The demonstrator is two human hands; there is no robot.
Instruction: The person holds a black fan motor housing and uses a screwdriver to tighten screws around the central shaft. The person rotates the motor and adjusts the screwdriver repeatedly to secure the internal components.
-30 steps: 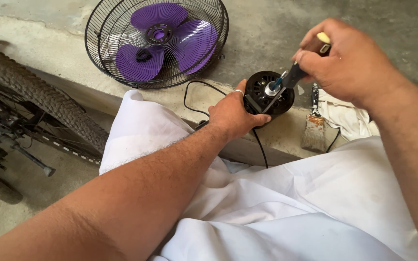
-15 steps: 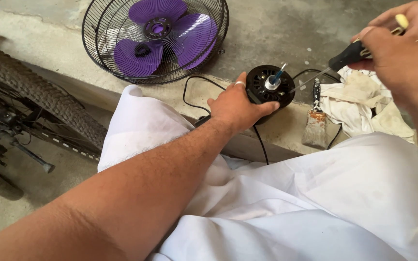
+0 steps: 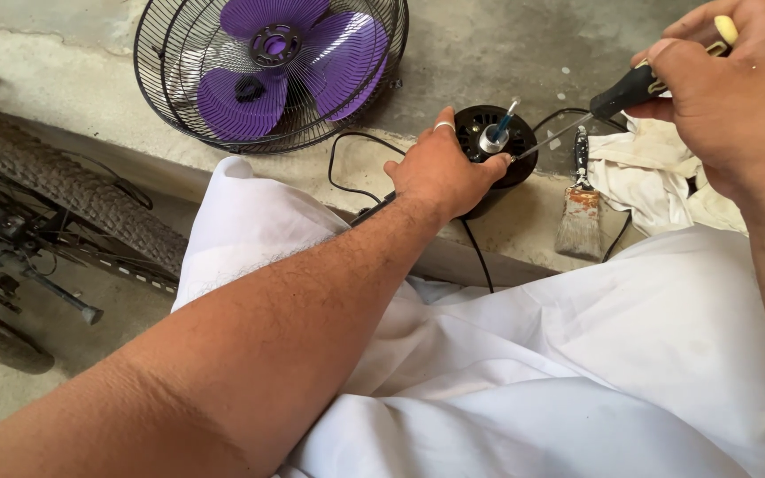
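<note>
**Fan motor held on a concrete ledge, screwdriver tip at its rim**

The work sits on a rough grey concrete ledge [image 3: 524, 230], its edge dropping to a lower concrete floor on the left, where a bicycle tyre [image 3: 64, 190] lies.

On the ledge a black wire fan cage [image 3: 170, 88] holds purple blades [image 3: 258, 75]; it is the only holder in view.

The left hand [image 3: 444, 173] is closed around the black fan motor [image 3: 493, 146], which stands on the ledge near its edge, shaft up, with a black cord [image 3: 347, 168] running from it. The right hand [image 3: 732, 97] is shut on a screwdriver [image 3: 613, 97] with a black and yellow handle. A paintbrush [image 3: 580, 208] and a white rag [image 3: 657, 173] lie just beside the motor.

Half a second earlier the screwdriver was lifted clear of the motor; now its tip meets the motor's right rim.
</note>
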